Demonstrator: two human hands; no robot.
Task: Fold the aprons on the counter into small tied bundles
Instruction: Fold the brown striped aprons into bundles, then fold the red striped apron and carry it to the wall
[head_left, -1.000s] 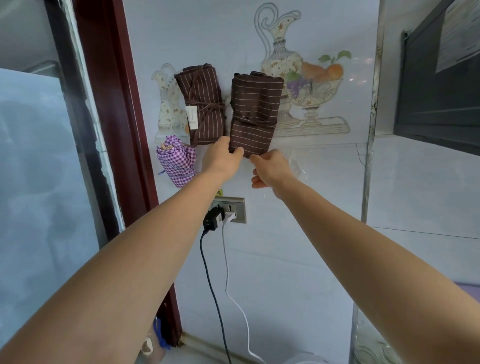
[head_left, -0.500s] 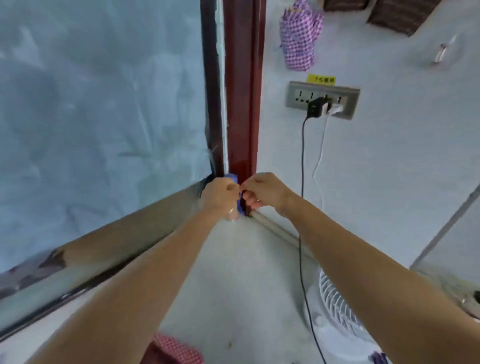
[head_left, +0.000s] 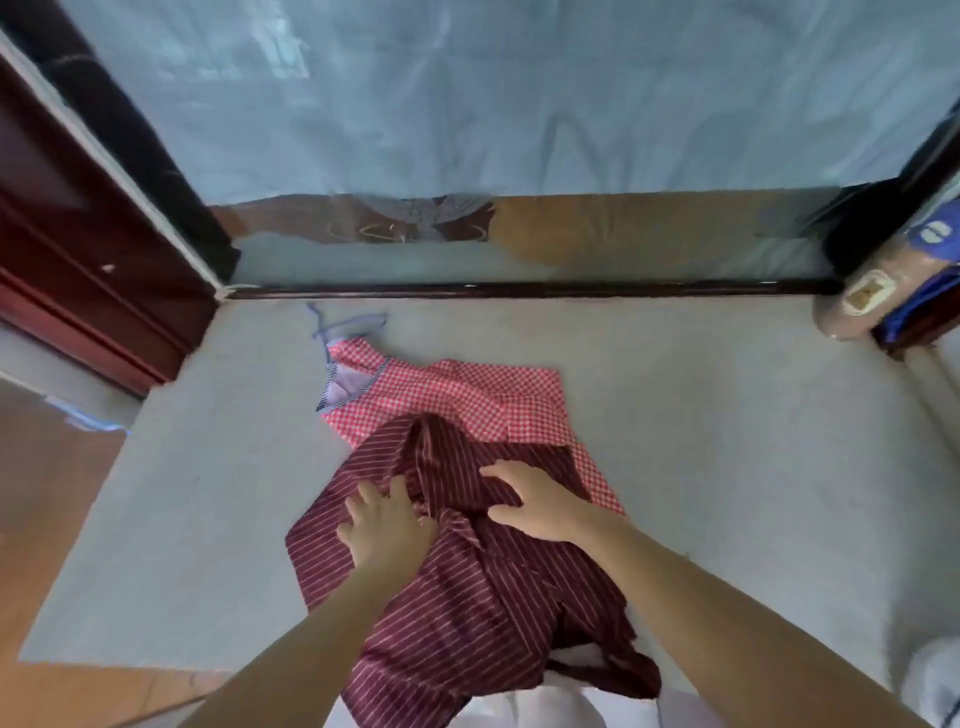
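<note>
A maroon apron (head_left: 467, 613) with thin white stripes lies crumpled on the grey counter (head_left: 753, 467), its near end hanging over the front edge. Under its far end lies a red-and-white checked apron (head_left: 467, 395) with blue straps. My left hand (head_left: 387, 525) rests flat on the striped apron left of a bunched fold, fingers spread. My right hand (head_left: 535, 499) rests on the cloth just right of that fold, fingers spread and slightly bent. Neither hand grips anything.
A frosted glass pane (head_left: 519, 104) with a dark bottom rail runs along the counter's far edge. A dark red wooden frame (head_left: 78, 260) stands at the left. A brown packet (head_left: 867, 301) and a blue item sit in the far right corner.
The view swung from the wall with hanging bundles down past the corner to the counter. Both hands left the corner and now lie on the striped apron.
</note>
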